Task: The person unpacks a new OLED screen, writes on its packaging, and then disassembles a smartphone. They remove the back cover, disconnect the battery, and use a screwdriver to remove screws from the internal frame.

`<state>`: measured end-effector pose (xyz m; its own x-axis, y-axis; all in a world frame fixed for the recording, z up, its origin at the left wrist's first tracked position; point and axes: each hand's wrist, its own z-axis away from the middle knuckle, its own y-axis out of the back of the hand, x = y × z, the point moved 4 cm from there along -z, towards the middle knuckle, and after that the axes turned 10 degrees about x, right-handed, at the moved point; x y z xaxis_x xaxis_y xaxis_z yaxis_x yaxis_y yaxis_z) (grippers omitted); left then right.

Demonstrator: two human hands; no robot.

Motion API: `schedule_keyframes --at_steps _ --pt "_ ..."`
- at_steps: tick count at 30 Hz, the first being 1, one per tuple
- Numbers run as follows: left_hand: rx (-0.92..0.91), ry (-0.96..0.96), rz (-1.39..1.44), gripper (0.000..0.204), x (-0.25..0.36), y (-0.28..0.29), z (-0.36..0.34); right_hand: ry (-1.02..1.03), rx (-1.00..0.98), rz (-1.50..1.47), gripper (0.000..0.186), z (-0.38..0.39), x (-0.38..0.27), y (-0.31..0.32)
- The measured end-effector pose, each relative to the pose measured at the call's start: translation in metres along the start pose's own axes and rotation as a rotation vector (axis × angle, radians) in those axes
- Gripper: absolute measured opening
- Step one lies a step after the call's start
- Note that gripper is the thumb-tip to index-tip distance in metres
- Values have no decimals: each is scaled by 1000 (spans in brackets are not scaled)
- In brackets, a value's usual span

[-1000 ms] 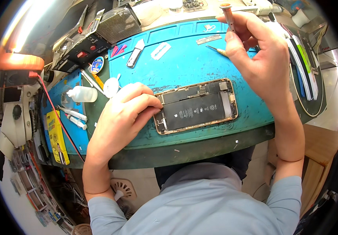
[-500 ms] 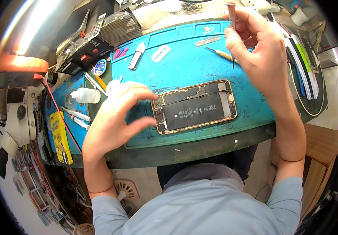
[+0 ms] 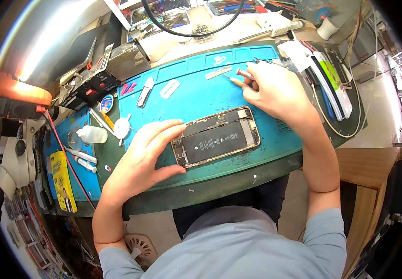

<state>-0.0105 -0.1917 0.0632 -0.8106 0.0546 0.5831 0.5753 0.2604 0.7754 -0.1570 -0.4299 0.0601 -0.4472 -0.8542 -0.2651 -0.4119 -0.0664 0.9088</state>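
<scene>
An opened phone (image 3: pixel 219 139) with its black battery exposed lies on the blue mat (image 3: pixel 201 97). My left hand (image 3: pixel 142 160) grips its left end, fingertips at the top edge and thumb at the bottom. Up and right of the phone, my right hand (image 3: pixel 275 90) is closed on a small copper-coloured screwdriver (image 3: pixel 243 73), low over the mat. A tan-handled pointed tool (image 3: pixel 235 81) is right at its fingers; whether they touch it I cannot tell. A thin metal strip (image 3: pixel 217 72), a white flat piece (image 3: pixel 169 89) and a silver clip-like piece (image 3: pixel 144 93) lie farther back.
At left are an orange multimeter (image 3: pixel 17 102) with red lead, a white bottle (image 3: pixel 92 134), solder spool (image 3: pixel 107 104), syringes (image 3: pixel 83 164), yellow pack (image 3: pixel 62 181) and black instrument (image 3: pixel 84 83). White cases (image 3: pixel 336 86) and a looped cable stand right, cluttered trays behind.
My left hand has let go of a spot on the phone's left end and widened across it. My right hand has come down beside the tan tool. The whole view has shifted.
</scene>
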Motion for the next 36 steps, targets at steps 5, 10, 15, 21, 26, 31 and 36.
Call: schedule_keyframes --at_steps 5,10,15,21,26,31,36 --pt "79 -21 -34 78 0 -9 -1 -112 -72 89 21 -5 10 3" --pt "205 1 -67 54 -9 5 2 -77 65 -468 32 -6 -25 25" --pt "365 38 -99 18 -13 13 3 89 57 -979 26 16 -67 16" --pt "257 58 149 18 -14 4 4 174 -53 -1115 46 34 -94 -4" --pt "169 31 255 20 -7 -2 7 487 82 -868 57 36 -101 -8" --pt "164 -16 239 23 -11 -7 8 561 162 -840 52 35 -104 -12" --pt "168 -24 238 24 -12 -7 8 518 171 -854 51 36 -103 -17"
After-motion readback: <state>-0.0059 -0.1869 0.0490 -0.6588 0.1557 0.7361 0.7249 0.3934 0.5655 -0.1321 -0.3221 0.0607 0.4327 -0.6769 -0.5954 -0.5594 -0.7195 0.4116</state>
